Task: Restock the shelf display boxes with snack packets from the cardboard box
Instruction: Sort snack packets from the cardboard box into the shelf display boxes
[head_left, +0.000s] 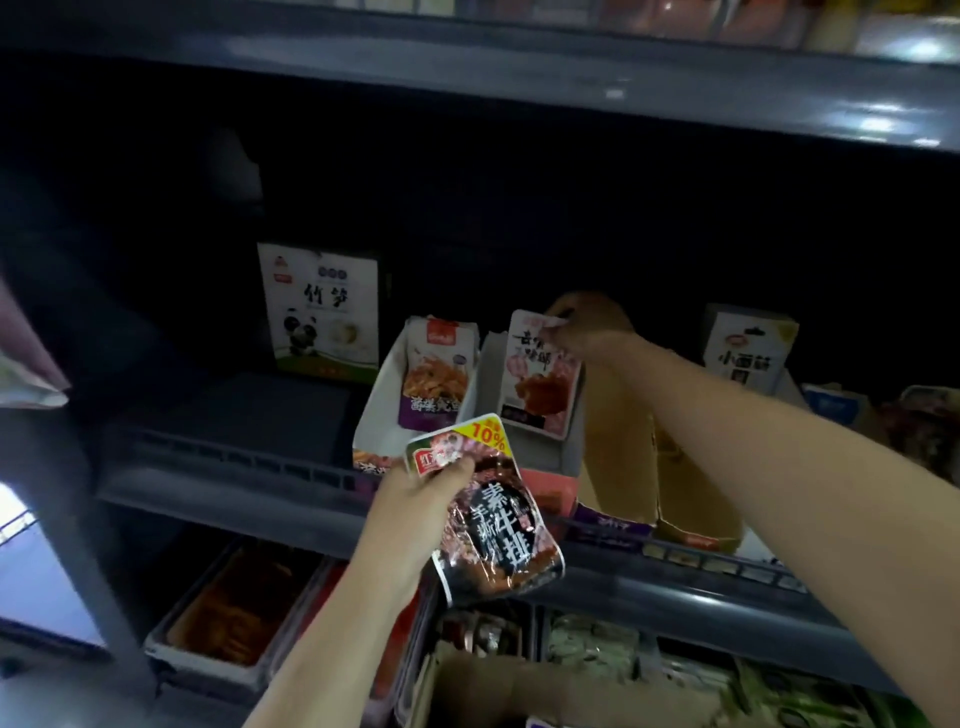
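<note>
While the left hand (415, 493) held a dark packet (493, 514) ready below the shelf (234, 467), the right hand (582, 325) pinched the top of a pink packet (537, 379), standing it in its display box (478, 395).

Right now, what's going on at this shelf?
A person is restocking snacks. The right hand pinches the top of a white and pink packet standing in an open display box on the middle shelf. The left hand grips a dark packet with a 10% label, held in front of the shelf edge, not yet placed. A purple packet stands in the box to the left.
</note>
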